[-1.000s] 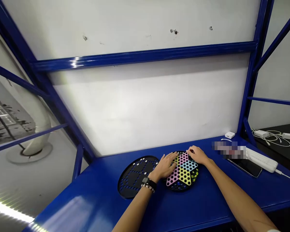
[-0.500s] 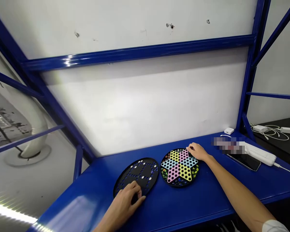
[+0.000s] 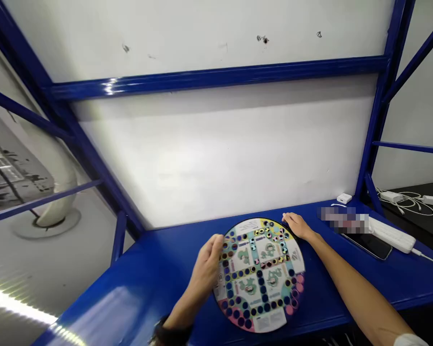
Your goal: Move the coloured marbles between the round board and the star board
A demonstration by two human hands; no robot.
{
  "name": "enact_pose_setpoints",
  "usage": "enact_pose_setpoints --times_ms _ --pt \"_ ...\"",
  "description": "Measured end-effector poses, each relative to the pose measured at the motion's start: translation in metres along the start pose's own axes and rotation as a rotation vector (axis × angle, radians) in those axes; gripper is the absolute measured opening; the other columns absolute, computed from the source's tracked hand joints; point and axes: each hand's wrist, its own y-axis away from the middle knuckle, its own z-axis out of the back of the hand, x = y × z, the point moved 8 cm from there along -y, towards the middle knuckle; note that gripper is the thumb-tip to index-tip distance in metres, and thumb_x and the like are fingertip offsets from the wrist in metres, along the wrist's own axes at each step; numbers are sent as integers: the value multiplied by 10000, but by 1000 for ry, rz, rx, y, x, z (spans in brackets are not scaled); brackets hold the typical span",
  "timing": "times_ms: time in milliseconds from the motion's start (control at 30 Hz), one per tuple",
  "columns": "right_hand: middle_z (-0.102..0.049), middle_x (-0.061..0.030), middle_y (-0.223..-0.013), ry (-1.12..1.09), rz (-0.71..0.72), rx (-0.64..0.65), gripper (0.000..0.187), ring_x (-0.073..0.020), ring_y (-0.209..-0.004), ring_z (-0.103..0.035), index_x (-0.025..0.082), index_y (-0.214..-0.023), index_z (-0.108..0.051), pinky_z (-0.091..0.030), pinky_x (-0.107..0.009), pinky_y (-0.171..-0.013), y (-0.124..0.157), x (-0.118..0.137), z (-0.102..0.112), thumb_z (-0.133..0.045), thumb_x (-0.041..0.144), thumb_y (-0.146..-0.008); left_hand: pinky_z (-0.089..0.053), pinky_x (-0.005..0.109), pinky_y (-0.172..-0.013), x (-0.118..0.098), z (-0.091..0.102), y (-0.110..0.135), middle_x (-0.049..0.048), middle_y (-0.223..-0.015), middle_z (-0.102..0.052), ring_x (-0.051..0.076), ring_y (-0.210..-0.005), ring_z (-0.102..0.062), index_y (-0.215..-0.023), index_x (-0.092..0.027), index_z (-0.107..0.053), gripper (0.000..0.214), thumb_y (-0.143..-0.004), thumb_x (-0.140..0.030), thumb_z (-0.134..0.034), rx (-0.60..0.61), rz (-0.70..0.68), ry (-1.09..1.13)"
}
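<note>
Round game board [image 3: 260,275]: left hand [image 3: 207,269] over edge, right hand [image 3: 299,226] touching rim.

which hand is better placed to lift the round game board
Probably the left hand: raised over the left rim of the round game board, free to grip, while the right hand lies flat at the far rim.
</note>
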Motion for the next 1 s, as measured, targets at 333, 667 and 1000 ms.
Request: enact_pose_setpoints --times_ms 333,667,1000 --pt "-696 -68 -862 -306 -143 6 573 -157 -670 -602 172 -860 -669 -459 -275 -648 -8 -24 5 -381 668 -854 -457 315 -658 42 -121 -95 51 -641 -628 219 -700 -619 -624 -193 -533 427 -858 -542 -463 139 65 -84" --pt "-653 -15 -720 98 -15 28 265 -147 -662 -561 201 -821 -670 -377 -255 -605 1 2 -6 -606 458 -804 -508 274 -754 51 -111 -88 55 -946 -751 201 -848 -681 -992 -170 -715 334 -839 -415 -547 250 -82 -59" --pt "-649 -58 -1046 194 24 62 319 -201 -939 -598 233 -1050 -679 -423 -298 -799 10 24 -7 -587 449 -835 -495 279 -854 48 -106 -89 60 -1088 -740 225 -992 -672 -1047 -177 -735 375 -877 -372 -464 283 -162 -153"
